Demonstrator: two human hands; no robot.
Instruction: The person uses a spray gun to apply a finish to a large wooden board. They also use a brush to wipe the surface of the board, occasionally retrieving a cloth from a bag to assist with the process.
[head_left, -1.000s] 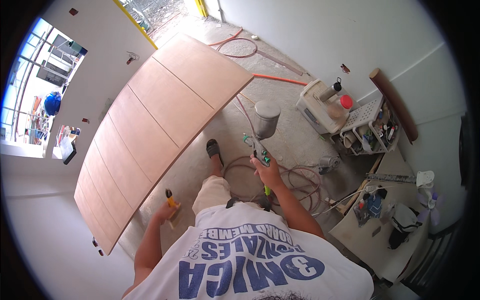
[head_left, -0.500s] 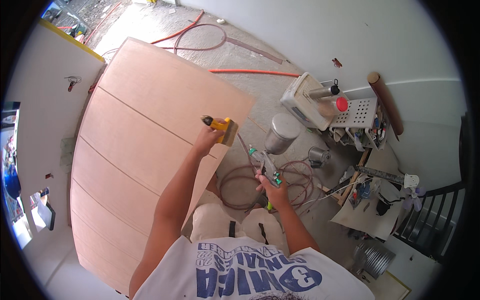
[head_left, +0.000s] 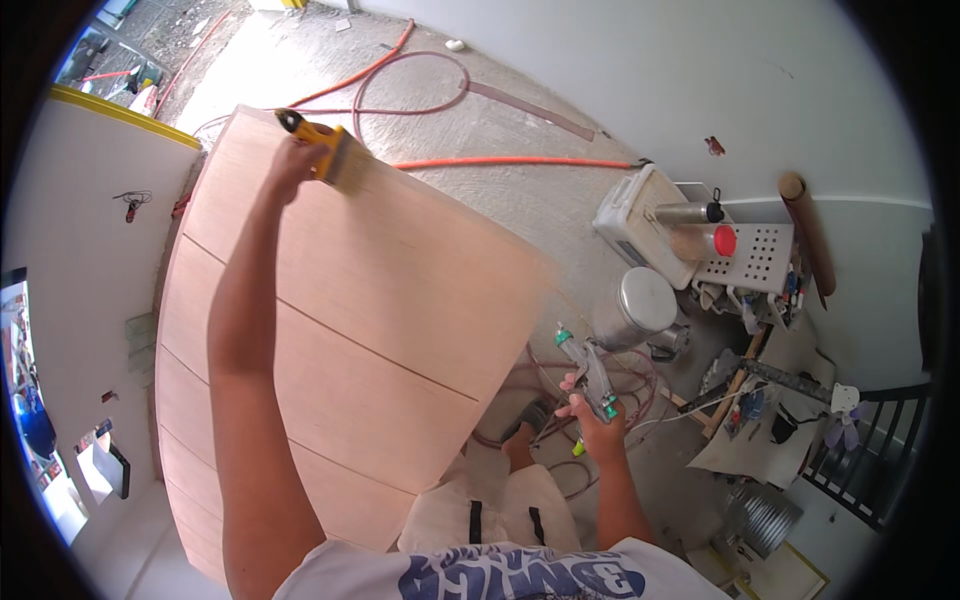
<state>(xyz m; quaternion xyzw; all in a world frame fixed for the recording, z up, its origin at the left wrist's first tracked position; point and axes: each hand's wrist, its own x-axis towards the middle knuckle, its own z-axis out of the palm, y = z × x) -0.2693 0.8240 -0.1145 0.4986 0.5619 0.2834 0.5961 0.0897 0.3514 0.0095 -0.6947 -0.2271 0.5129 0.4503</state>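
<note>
My left hand (head_left: 294, 166), its arm stretched far out, is closed around a wide brush with a yellow handle (head_left: 326, 146). The bristles are at the far edge of a large, pinkish-tan wooden panel (head_left: 400, 265) with dark grooves across it; they look to be touching its surface. In my right hand (head_left: 602, 428), beside the panel's right corner, is a grey spray gun (head_left: 593, 378) with green fittings. A round metal cup (head_left: 645, 302) sits on the gun's far side. My fingers wrap its handle.
A reddish hose (head_left: 640, 385) coils on the concrete floor, and an orange hose (head_left: 520, 161) runs behind the panel. To the right stand a white plastic box (head_left: 632, 215) with bottles on it, a second metal cup (head_left: 672, 343) and a cluttered low table (head_left: 755, 435).
My left hand has carried the brush away from me and leftward, from the panel's right side to its far edge. The spray gun has shifted right and slightly nearer in my right hand.
</note>
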